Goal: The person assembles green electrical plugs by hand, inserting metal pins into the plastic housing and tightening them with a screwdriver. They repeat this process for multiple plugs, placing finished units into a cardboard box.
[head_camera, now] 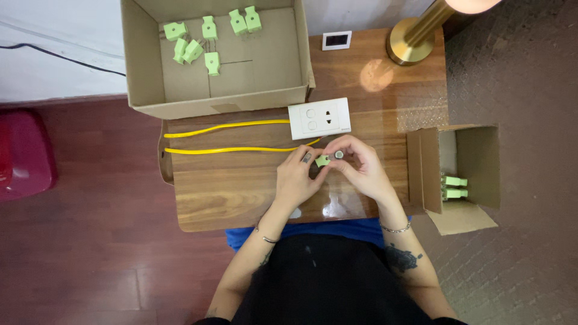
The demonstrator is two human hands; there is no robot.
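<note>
Your left hand and right hand both pinch the green plug between them above the surface; its long axis runs three to nine, and the yellow cable trails toward nine o'clock.

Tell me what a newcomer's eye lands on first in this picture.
Both hands, left hand and right hand, meet at the table's middle around a small green plug. Two yellow wires run leftward from them, below a white socket plate. Above, a large cardboard box holds more green plugs.
</note>
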